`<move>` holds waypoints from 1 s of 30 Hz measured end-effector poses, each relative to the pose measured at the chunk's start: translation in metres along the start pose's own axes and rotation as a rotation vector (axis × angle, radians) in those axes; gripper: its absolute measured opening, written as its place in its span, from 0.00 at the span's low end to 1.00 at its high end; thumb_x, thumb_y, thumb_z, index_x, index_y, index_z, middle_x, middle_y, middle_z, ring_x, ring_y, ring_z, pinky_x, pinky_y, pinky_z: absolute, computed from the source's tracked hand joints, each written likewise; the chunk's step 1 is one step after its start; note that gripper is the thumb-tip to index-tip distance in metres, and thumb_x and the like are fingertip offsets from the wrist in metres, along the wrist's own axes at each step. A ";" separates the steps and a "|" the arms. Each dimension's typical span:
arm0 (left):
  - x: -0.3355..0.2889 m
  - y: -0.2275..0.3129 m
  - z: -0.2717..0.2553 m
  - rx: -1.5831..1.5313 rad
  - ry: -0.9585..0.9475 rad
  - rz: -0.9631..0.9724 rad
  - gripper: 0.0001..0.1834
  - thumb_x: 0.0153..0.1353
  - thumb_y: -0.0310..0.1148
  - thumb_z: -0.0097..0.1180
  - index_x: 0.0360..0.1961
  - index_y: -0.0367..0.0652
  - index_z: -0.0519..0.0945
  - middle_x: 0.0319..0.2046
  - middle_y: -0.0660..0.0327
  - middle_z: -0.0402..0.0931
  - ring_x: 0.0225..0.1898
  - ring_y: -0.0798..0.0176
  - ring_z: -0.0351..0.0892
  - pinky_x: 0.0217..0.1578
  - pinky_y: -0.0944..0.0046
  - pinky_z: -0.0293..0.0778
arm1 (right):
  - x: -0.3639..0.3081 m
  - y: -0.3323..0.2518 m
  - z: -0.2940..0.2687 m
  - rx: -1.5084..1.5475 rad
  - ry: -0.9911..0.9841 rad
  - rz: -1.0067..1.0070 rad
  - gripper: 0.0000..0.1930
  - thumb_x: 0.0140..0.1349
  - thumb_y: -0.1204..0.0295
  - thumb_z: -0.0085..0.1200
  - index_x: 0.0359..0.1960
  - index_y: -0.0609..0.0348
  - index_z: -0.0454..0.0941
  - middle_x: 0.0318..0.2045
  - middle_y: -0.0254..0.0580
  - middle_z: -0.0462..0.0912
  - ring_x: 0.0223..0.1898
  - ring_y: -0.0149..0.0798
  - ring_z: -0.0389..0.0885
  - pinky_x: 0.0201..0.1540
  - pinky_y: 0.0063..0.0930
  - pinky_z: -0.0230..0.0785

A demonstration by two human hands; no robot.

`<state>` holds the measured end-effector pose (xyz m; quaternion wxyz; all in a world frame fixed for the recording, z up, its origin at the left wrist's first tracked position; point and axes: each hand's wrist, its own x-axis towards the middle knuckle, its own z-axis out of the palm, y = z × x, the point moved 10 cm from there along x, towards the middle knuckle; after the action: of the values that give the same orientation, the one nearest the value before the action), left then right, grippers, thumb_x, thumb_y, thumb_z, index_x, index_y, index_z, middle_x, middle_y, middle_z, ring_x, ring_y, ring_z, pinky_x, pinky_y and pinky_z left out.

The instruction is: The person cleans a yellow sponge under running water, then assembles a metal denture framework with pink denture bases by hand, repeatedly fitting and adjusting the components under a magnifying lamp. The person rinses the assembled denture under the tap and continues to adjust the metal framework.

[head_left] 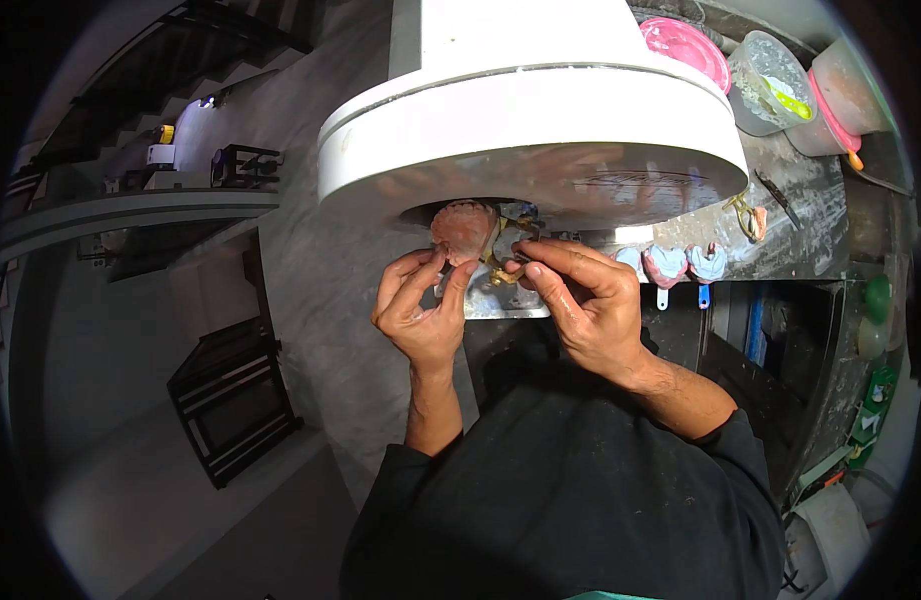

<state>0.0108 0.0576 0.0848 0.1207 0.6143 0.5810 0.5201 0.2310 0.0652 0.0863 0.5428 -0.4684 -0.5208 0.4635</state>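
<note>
Both clamped: left hand [421, 315] on pink cast [464, 230] (matte, scalloped rim), right hand [603, 312] on brassy frame [504, 276].

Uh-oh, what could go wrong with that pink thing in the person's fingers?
The pink scalloped piece is pinched by the left hand's fingertips, so it might slip and maybe chip. The right hand has its fingertips on the brass-coloured metal frame; if that moves, it could nip them. The white housing looks close, so the piece might bump it.
</note>
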 end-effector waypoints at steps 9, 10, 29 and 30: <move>0.000 0.001 0.000 -0.007 0.014 -0.002 0.20 0.42 0.24 0.83 0.40 0.36 0.90 0.35 0.55 0.85 0.32 0.63 0.83 0.31 0.66 0.78 | 0.002 -0.001 0.000 -0.009 -0.006 -0.003 0.10 0.70 0.75 0.62 0.48 0.69 0.87 0.38 0.50 0.90 0.38 0.37 0.90 0.40 0.26 0.82; 0.000 0.001 0.000 -0.011 0.016 -0.003 0.20 0.42 0.24 0.83 0.40 0.36 0.90 0.35 0.55 0.85 0.32 0.63 0.83 0.31 0.66 0.78 | 0.002 -0.002 -0.001 -0.018 -0.006 -0.009 0.10 0.70 0.75 0.62 0.48 0.69 0.87 0.38 0.50 0.90 0.38 0.37 0.91 0.40 0.27 0.82; -0.003 -0.003 0.000 -0.011 0.028 -0.020 0.19 0.41 0.25 0.83 0.37 0.36 0.91 0.34 0.55 0.85 0.36 0.60 0.85 0.37 0.63 0.80 | 0.005 0.000 0.002 -0.022 -0.077 0.032 0.11 0.73 0.77 0.57 0.51 0.71 0.85 0.41 0.51 0.89 0.43 0.38 0.90 0.44 0.26 0.84; -0.003 -0.003 0.000 -0.012 0.027 -0.022 0.19 0.41 0.25 0.83 0.37 0.36 0.91 0.34 0.55 0.85 0.36 0.60 0.85 0.37 0.63 0.80 | 0.005 -0.001 0.001 -0.027 -0.076 0.032 0.11 0.73 0.77 0.57 0.51 0.71 0.85 0.41 0.51 0.89 0.43 0.38 0.90 0.44 0.26 0.84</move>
<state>0.0095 0.0561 0.0810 0.1221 0.5999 0.5863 0.5305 0.2298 0.0705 0.0883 0.5087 -0.4659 -0.5396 0.4828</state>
